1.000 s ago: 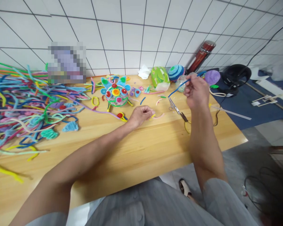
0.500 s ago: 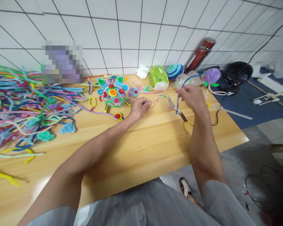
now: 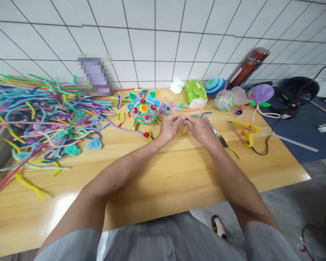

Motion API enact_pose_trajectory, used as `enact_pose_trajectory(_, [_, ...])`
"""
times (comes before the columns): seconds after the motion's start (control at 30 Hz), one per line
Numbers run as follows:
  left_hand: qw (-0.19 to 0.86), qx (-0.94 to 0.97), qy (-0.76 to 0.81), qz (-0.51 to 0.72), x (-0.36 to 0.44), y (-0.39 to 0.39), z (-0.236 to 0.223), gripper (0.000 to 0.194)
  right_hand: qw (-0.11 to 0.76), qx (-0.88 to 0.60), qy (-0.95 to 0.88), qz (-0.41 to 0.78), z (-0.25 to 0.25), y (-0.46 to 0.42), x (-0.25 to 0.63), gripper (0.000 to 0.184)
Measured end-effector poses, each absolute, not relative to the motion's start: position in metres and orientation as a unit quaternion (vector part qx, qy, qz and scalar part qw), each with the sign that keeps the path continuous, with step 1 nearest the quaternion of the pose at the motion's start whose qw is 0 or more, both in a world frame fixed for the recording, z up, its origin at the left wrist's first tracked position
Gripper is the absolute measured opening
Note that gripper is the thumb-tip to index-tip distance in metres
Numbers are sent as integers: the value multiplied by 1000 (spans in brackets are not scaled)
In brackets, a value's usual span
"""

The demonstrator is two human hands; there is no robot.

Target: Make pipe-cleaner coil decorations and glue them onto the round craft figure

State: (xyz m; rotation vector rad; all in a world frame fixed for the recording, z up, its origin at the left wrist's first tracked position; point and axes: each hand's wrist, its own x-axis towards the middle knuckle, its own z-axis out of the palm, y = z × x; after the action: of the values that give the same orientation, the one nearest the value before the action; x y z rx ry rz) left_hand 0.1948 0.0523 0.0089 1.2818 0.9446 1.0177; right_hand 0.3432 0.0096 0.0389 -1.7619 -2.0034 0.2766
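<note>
My left hand (image 3: 170, 127) and my right hand (image 3: 199, 128) meet over the middle of the table, thumbs and fingers pinched together at the tips. What they hold is mostly hidden. A short yellow piece of pipe cleaner (image 3: 185, 129) shows just below the fingertips; I cannot tell whether it is gripped or lies on the wood. Behind my right hand a blue pipe cleaner (image 3: 206, 114) sticks out, its other end covered. Left of my hands stands a clear ball decorated as an animal face (image 3: 145, 111), with blue-green ears and red and yellow coils.
A heap of pipe cleaners (image 3: 51, 119) spreads over the left side. Scissors (image 3: 212, 127), yellow-handled pliers (image 3: 228, 146) and a yellow glue gun (image 3: 246, 132) lie to the right. Along the wall are a green tissue pack (image 3: 195, 92), a blue striped ball (image 3: 216, 87) and a red thermos (image 3: 248, 69).
My right hand, which held up a blue pipe cleaner near the scissors, has come left and down to meet my left hand. The view has shifted, bringing the glue gun into sight.
</note>
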Motion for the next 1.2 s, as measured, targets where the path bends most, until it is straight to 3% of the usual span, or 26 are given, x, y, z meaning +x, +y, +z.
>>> enact_pose_trajectory(0.23, [575,553,423,430,187,55,6,24,316,-629,-699,125,27,16,368,39])
enact_pose_trajectory(0.37, [590,571,372,433,186,50,2,21,291,-608,-730,111,27,11,352,52])
enact_pose_trajectory(0.53, [509,650,327,460,186,47,-5,8,225,-620,-748,74,26,3,335,67])
enact_pose_trajectory(0.6, [492,661,334,458,184,48,-6,15,220,-624,-746,80,26,3,336,68])
enact_pose_trajectory(0.73, [538,610,373,448,184,50,-6,29,272,-624,-725,100,26,6,347,51])
enact_pose_trajectory(0.87, [617,543,377,427,187,51,-4,28,327,-609,-706,150,22,11,357,29])
enact_pose_trajectory(1.03, [661,465,353,471,187,55,-4,15,315,-594,-720,174,15,14,361,25])
enact_pose_trajectory(1.2, [661,455,343,488,186,57,-6,16,334,-627,-692,128,16,16,366,26])
